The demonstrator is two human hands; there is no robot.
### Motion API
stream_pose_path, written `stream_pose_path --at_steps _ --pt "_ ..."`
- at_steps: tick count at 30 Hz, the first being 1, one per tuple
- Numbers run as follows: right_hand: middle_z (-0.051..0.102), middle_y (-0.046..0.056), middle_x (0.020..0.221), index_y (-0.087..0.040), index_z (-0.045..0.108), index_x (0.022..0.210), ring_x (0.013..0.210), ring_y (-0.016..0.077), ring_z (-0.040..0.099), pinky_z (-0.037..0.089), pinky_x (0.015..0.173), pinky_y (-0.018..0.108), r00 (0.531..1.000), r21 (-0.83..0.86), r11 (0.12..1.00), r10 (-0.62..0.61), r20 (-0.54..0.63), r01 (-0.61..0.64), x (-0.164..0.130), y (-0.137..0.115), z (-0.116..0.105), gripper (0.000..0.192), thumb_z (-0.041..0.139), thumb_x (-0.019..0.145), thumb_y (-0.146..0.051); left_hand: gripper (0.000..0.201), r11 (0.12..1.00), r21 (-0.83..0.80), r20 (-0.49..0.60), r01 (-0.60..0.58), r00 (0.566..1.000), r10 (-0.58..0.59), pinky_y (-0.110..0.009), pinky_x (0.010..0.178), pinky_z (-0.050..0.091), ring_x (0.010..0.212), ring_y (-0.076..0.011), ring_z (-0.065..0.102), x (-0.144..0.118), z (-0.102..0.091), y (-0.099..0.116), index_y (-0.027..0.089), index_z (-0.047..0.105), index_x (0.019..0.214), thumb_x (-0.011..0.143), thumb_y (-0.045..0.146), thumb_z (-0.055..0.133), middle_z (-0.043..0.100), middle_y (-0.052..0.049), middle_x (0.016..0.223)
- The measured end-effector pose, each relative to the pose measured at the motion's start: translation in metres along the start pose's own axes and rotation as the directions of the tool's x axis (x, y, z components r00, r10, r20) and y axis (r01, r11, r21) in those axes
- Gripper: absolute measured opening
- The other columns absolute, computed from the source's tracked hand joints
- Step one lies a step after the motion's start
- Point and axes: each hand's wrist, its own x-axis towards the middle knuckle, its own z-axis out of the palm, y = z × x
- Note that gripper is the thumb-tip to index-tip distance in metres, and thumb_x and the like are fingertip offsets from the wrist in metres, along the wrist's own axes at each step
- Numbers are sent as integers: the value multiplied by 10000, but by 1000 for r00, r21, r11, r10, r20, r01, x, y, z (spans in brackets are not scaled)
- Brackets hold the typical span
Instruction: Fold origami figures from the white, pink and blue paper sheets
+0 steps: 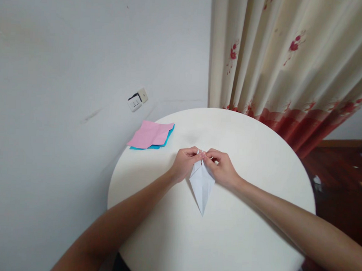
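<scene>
A white sheet of paper (203, 186), folded into a long kite shape, lies over the middle of the round table with its sharp tip pointing toward me. My left hand (185, 162) pinches its far end from the left, thumb and fingers pressed together. From the right, my right hand (221, 166) grips the same far end, its fingertips almost touching those of the left. Creases run down the paper's lower half. The far end is partly hidden behind my fingers.
The white round table (239, 237) carries pink paper (150, 134) on top of blue paper (170, 135) at its far left edge. A wall with a socket (135, 103) stands at the left. A flowered curtain (265, 67) hangs behind the table.
</scene>
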Motion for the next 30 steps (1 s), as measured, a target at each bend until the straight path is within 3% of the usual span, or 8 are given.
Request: stream_pose_path --at_steps 4,8,13,17,30 --pt "616 34 741 -190 664 701 685 156 523 383 615 275 1000 -17 1000 -19 22 19 0 -2 0 302 550 906 -380 286 999 34 -50 -27 998 29 -249 645 393 670 -122 519 -2 2 1 142 654 639 708 391 776 588 -1 685" --pt "605 28 739 -180 660 704 681 151 514 374 610 270 999 23 1000 10 43 -10 0 -1 0 272 558 893 -347 306 999 -40 -57 9 998 -11 -233 601 371 614 -102 498 -4 5 2 143 611 623 701 380 789 557 21 630" --pt "578 14 734 -171 651 710 675 142 508 364 599 264 994 251 964 76 77 -93 1 9 2 284 609 868 -403 330 970 -197 85 139 989 -125 -251 640 421 645 -124 561 -5 8 9 125 679 780 723 436 775 625 -19 715" --pt "559 4 712 -168 646 709 625 127 478 335 560 258 988 357 923 111 105 -142 1 13 2 298 663 827 -442 354 944 -278 142 178 980 -143 -256 666 442 666 -128 586 -5 9 13 114 692 811 719 444 785 639 -36 742" --pt "541 -4 677 -164 617 686 612 119 460 339 554 251 991 272 954 111 76 -128 -1 5 2 338 622 853 -459 317 946 -269 96 183 982 -162 -248 627 427 645 -122 578 -6 7 9 124 653 747 716 408 792 621 -21 724"
